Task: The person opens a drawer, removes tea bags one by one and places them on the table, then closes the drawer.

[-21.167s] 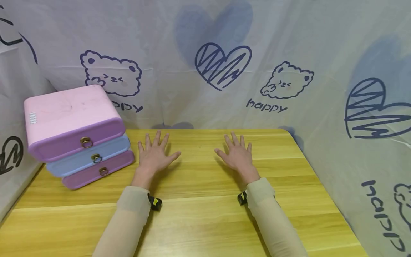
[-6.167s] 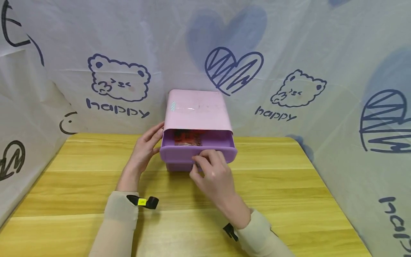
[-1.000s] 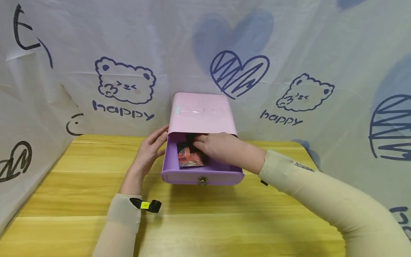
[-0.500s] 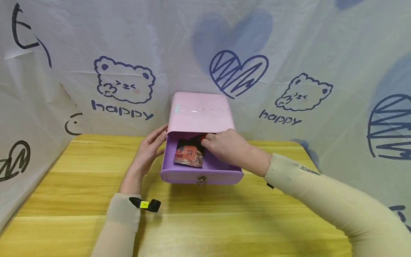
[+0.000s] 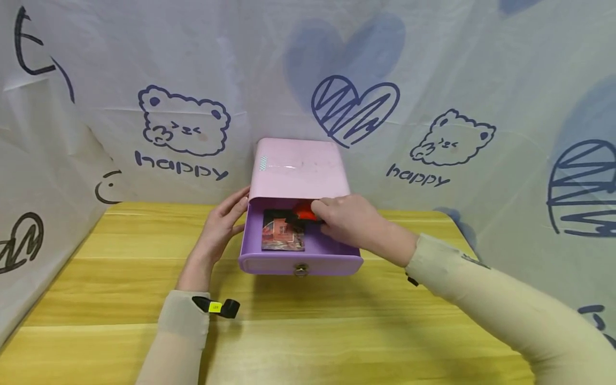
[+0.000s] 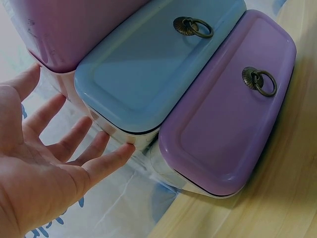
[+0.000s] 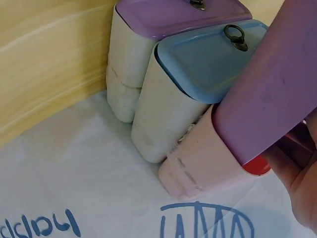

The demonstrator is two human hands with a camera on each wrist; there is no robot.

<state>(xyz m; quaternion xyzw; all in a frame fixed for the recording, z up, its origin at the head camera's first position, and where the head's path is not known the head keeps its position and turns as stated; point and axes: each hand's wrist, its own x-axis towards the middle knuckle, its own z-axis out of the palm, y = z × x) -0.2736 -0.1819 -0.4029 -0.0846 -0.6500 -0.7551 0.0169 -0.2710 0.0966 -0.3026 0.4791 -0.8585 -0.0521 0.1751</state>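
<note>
Red packet (image 5: 305, 212) is near the back of the top drawer (image 5: 269, 264), just by the front edge of the pink box (image 5: 303, 170). Our right hand (image 5: 350, 220) pinches it at its right end, though some of the fingers are hidden from us. A black bit shows on its left, over the corner of the picture packet (image 5: 283, 235), which lies flat near the front of the drawer. We cannot tell if the two touch.

We think the red packet is light and thin, and it may bend or crinkle. It could slip if we pinch only the tip. A good place to hold it is along an edge, with our thumb on one side and fingers on the other. We should be gentle, as we cannot see what is inside.

Our left hand (image 5: 215, 230) holds nothing. Its fingers are spread, with the tips at the side of the stack, maybe to steady it. The blue drawer (image 6: 138, 74) and the low drawer (image 6: 213, 124) are pushed in. The stack stands on the table (image 5: 308, 331).
</note>
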